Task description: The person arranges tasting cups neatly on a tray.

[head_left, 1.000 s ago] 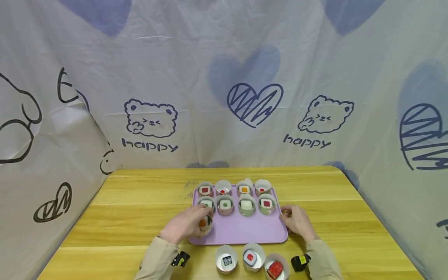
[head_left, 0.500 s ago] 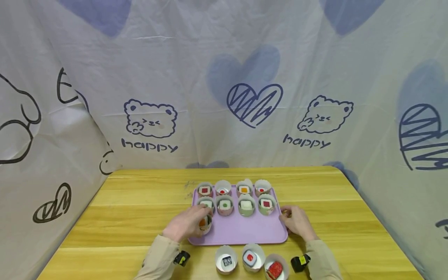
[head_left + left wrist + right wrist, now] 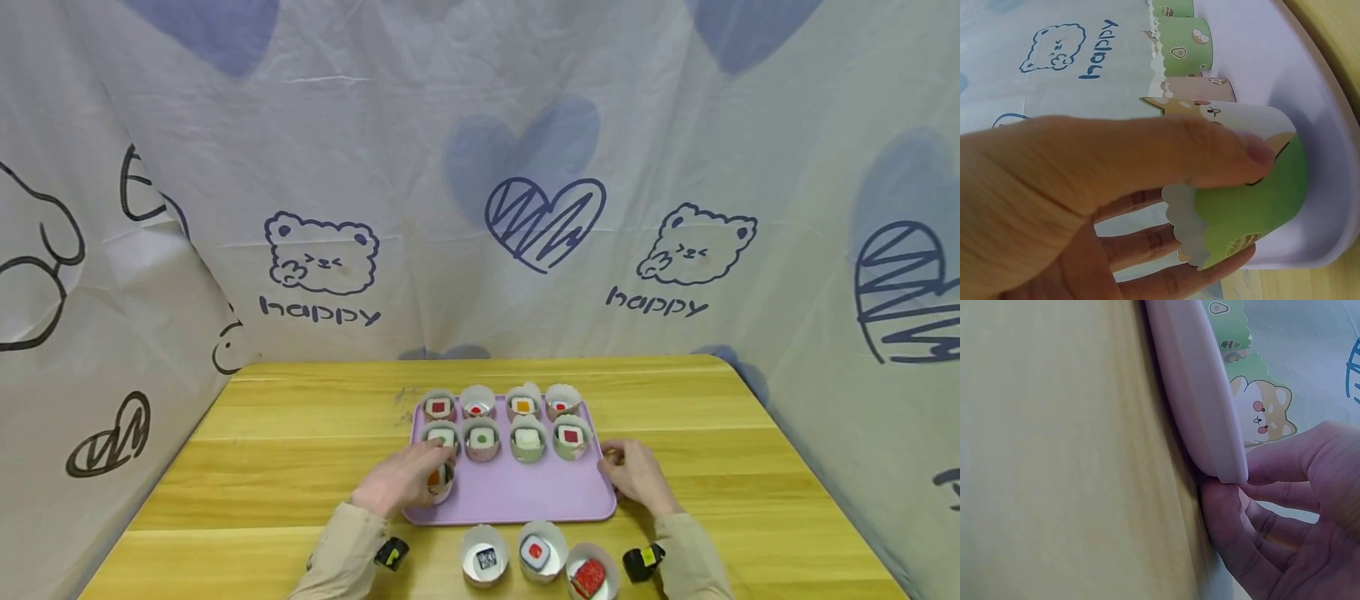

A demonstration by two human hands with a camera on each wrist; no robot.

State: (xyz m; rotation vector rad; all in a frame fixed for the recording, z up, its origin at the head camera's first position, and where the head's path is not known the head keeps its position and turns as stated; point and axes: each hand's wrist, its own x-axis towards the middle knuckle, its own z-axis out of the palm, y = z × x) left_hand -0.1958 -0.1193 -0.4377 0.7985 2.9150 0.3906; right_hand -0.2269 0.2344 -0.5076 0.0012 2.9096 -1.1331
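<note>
My left hand [image 3: 401, 482] grips a green paper baking cup [image 3: 1272, 194] with a dog print, at the front left of the lilac tray [image 3: 525, 498]. Inside that cup is a small piece with an orange top, partly covered by the fingers. In the left wrist view the thumb lies across the cup's wall and the other fingers are on its far side. The cup appears to stand on the tray. At the tray's right edge, my right hand [image 3: 636, 475] pinches the rim between thumb and fingers, as the right wrist view shows.
Two rows of paper cups with small square pieces, such as one with a green dot [image 3: 483, 439], fill the tray's back half. In front of the tray stand a cup with a black-and-white piece [image 3: 486, 559], one with a red-and-white piece [image 3: 536, 552] and one with a red piece [image 3: 589, 577].
Hardly anything differs. The left hand has shifted very slightly while it keeps hold of the baking cup; the right hand stays at the tray's edge.
</note>
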